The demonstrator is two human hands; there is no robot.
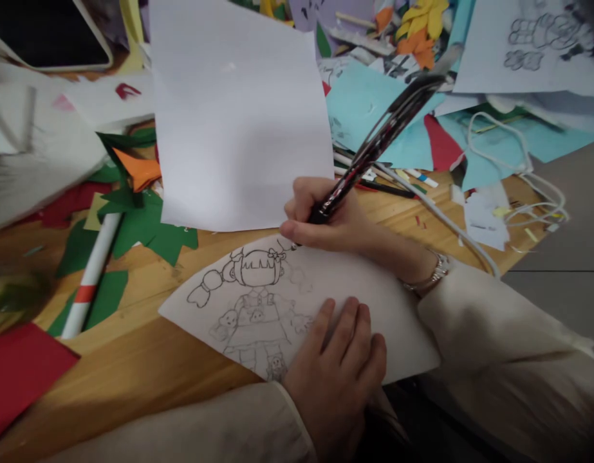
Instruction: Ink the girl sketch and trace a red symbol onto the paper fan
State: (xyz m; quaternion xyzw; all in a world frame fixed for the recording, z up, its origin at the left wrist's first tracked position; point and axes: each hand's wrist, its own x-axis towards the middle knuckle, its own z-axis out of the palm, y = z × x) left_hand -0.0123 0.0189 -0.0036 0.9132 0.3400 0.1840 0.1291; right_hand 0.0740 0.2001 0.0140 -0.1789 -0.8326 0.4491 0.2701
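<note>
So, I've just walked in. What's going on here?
A person is bent over a sheet of paper on a wooden table. The right hand grips a dark pen near the top of a drawn figure, while the left hand lies flat on the sheet. The head and one pigtail show in dark lines; the dress is fainter. A blank white sheet and green paper scraps lie beyond.
</note>
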